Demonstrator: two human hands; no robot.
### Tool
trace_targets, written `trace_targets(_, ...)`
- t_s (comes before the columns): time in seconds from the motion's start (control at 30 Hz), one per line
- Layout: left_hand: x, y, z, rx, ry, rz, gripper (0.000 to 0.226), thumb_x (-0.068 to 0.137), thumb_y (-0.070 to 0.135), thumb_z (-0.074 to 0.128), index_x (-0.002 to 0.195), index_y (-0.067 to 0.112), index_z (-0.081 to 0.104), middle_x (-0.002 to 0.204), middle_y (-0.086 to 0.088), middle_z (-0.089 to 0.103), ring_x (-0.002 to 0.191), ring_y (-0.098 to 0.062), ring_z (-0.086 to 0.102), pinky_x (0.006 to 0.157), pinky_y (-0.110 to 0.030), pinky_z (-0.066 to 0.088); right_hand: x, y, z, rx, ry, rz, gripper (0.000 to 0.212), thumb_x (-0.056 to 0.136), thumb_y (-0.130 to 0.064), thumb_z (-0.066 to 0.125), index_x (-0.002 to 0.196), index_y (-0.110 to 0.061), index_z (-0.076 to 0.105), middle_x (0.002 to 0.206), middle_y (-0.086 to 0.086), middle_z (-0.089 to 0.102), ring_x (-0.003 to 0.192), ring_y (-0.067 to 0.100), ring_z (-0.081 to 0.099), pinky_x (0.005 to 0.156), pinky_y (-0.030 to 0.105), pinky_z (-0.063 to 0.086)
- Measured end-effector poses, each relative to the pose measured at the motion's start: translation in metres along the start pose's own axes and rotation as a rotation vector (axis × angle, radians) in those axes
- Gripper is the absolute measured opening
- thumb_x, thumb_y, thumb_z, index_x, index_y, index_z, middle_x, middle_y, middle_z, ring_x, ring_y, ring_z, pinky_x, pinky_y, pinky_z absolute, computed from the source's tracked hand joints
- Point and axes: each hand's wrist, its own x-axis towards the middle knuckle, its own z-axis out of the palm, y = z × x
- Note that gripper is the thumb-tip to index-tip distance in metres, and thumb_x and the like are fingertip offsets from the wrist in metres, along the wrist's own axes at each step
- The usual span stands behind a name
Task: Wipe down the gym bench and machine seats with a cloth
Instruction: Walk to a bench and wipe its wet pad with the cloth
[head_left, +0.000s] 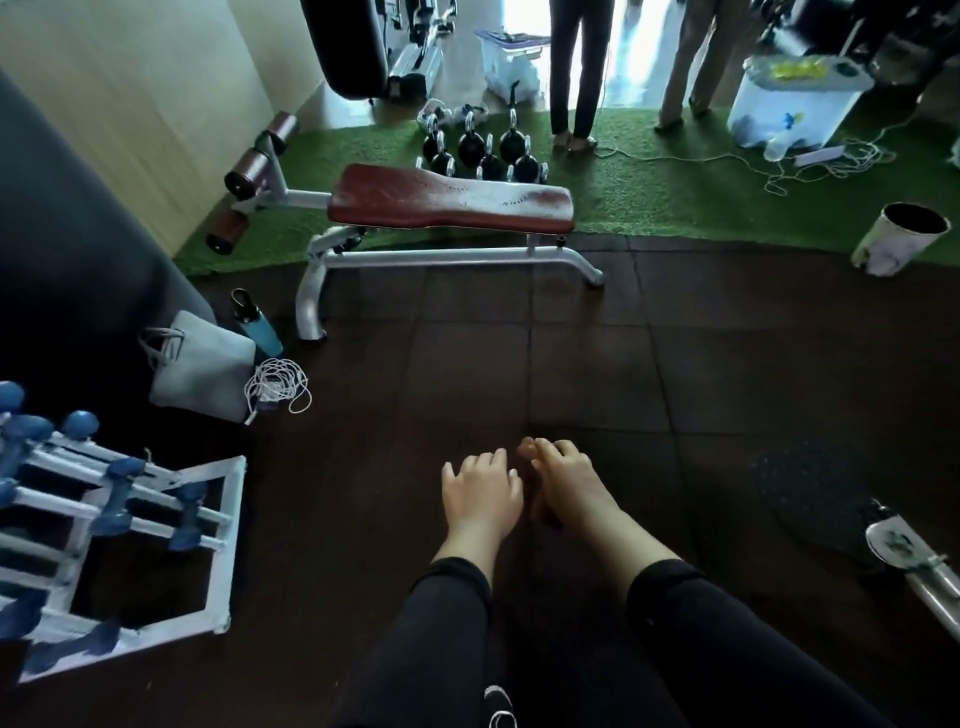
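A gym bench (451, 200) with a worn dark red pad and a silver metal frame stands across the middle of the view, at the line where dark floor tiles (571, 338) meet a strip of green turf (675, 192). No cloth can be seen. Nearer than the bench, well apart from it and low in the view, two bare hands reach forward over the tiles, both in dark sleeves. The left hand (480, 496) has its fingers spread and loose, holding nothing. The right hand (563, 480), just beside it, also has relaxed, slightly spread fingers and holds nothing. Just behind the bench, on the turf, sits a cluster of black kettlebells (480, 150). Beyond those stand the legs of two people (571, 78). By the bench's left foot lie a teal water bottle (258, 322), a grey bag (200, 364) and a coiled white cable (278, 387). Further left of these is a white rack of blue dumbbells (104, 514). Right of the bench, on the turf edge, stands a white bin (901, 239).
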Motion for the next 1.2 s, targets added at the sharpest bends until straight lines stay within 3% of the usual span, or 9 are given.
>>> trace_targets(0.27,0.145,0.000,-0.026,0.011,-0.036,-0.015,0.044,0.101,0.034,0.036,0.140,0.017,0.044,0.137,0.002,0.054,0.127,-0.018,0.047,0.112,-0.044,0.024,0.148,-0.005,-0.028,-0.036,-0.012,-0.041,0.036,0.101,-0.024,0.036,0.137,-0.020,0.039,0.132,0.008,0.042,0.117,0.027,0.042,0.089,0.028,0.039)
trace_targets(0.4,0.223,0.005,-0.050,0.019,-0.044,-0.077,0.045,0.101,0.035,0.035,0.141,0.018,0.043,0.138,0.002,0.053,0.128,-0.018,0.047,0.111,-0.045,0.025,0.233,-0.009,-0.052,-0.104,-0.067,-0.055,0.038,0.098,-0.022,0.042,0.136,-0.018,0.038,0.131,0.010,0.042,0.115,0.030,0.044,0.093,0.035,0.044)
trace_targets(0.73,0.384,-0.006,-0.114,0.015,-0.053,-0.134,0.046,0.101,0.035,0.033,0.142,0.015,0.040,0.137,0.000,0.054,0.128,-0.018,0.048,0.112,-0.043,0.024,0.406,-0.036,-0.098,-0.165,-0.084,-0.078,0.033,0.101,-0.027,0.035,0.132,-0.018,0.041,0.129,0.009,0.044,0.111,0.028,0.046,0.089,0.037,0.047)
trace_targets(1.2,0.649,-0.067,-0.218,0.167,-0.129,0.089,0.045,0.101,0.036,0.033,0.141,0.018,0.041,0.140,-0.002,0.051,0.130,-0.022,0.045,0.113,-0.047,0.022,0.635,-0.114,-0.120,-0.054,0.062,0.097,0.040,0.100,-0.019,0.038,0.140,-0.018,0.037,0.131,0.011,0.045,0.112,0.034,0.049,0.097,0.037,0.040)
